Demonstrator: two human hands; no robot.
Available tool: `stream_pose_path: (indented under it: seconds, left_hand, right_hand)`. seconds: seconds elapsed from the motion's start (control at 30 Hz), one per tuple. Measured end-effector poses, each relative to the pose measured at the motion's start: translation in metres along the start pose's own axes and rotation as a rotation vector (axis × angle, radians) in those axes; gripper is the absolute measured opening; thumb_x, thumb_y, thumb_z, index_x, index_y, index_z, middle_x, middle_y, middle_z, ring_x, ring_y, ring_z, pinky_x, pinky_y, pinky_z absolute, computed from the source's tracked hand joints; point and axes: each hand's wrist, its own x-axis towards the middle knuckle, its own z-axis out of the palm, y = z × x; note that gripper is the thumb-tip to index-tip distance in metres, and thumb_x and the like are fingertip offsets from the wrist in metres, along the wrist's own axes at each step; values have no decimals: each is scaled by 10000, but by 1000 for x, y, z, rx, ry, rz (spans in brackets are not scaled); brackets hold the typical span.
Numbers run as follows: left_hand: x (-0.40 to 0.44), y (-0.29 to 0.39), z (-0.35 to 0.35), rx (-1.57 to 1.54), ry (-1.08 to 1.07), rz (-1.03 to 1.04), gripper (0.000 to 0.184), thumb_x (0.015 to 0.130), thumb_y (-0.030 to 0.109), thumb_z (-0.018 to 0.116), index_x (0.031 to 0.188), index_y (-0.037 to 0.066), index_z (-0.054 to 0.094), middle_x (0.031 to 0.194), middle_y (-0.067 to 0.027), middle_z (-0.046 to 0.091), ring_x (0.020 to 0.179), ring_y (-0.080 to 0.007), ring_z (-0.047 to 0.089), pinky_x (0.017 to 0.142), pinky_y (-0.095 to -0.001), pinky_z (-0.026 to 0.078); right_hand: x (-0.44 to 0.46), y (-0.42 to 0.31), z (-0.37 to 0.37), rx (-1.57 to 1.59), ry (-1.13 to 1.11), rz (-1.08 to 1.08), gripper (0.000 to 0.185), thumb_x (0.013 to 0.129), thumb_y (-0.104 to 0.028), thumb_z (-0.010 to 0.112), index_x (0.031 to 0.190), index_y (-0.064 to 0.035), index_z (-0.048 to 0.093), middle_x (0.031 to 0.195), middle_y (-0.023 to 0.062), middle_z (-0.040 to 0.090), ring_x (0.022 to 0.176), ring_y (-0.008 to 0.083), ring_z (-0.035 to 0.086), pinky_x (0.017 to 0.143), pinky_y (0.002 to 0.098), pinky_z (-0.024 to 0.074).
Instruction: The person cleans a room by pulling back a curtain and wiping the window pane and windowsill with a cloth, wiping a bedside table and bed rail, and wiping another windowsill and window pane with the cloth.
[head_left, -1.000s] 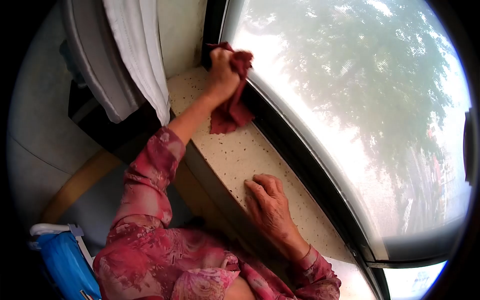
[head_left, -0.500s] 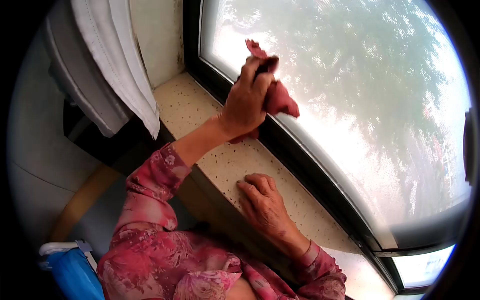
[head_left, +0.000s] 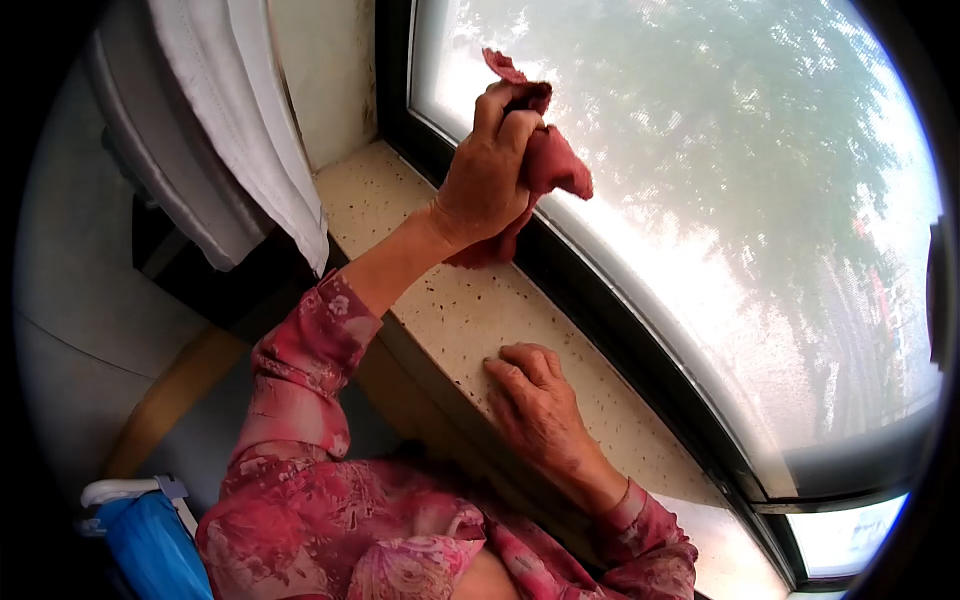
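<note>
My left hand [head_left: 485, 185] is closed around a crumpled red cloth [head_left: 557, 165], held up against the lower left part of the window, beside its black frame. One corner of the cloth sticks up past my fingers, and another part hangs below the hand over the sill. My right hand [head_left: 540, 405] rests on the speckled window sill [head_left: 460, 310] near its inner edge. Its fingers are curled in, their tips hidden, and I see nothing in them.
A bright window pane [head_left: 700, 180] in a black frame [head_left: 640, 330] runs along the sill. White and grey curtains [head_left: 225, 120] hang at left. A blue item [head_left: 155, 545] with a white handle-like part stands at lower left, near a curved wooden piece [head_left: 170, 400].
My left hand has moved slightly up with the red cloth, and more of the cloth shows hanging below it. My right hand stays in nearly the same place on the sill.
</note>
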Motion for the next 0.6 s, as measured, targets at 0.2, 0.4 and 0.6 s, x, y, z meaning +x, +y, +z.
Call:
stream_pose_path:
  seconds: [0.2, 0.4, 0.6]
  left_hand:
    - [-28, 5, 3, 37, -123, 153, 491, 702, 72, 709, 1136, 66, 480, 1230, -237, 424, 1124, -435, 490, 906, -463, 454]
    - [-9, 7, -7, 25, -72, 72, 469, 708, 49, 694, 1128, 74, 485, 1201, -226, 436, 1087, -432, 504, 868, -443, 476]
    - [-8, 3, -10, 73, -88, 80, 448, 708, 2, 655, 1117, 62, 483, 1183, -215, 442, 1049, -427, 521, 881, -429, 483]
  right_hand:
    - [4, 0, 0, -12, 9, -18, 327, 741, 0, 655, 1064, -21, 607, 1070, 161, 551, 997, 353, 541, 830, 407, 479]
    - [1, 1, -1, -24, 1, -34, 329, 745, 1, 652, 1070, -20, 602, 1073, 162, 546, 1003, 353, 537, 833, 410, 477]
    - [0, -3, -2, -27, -8, -12, 325, 749, 1, 648, 1070, -20, 601, 1074, 162, 543, 1006, 353, 536, 840, 412, 475]
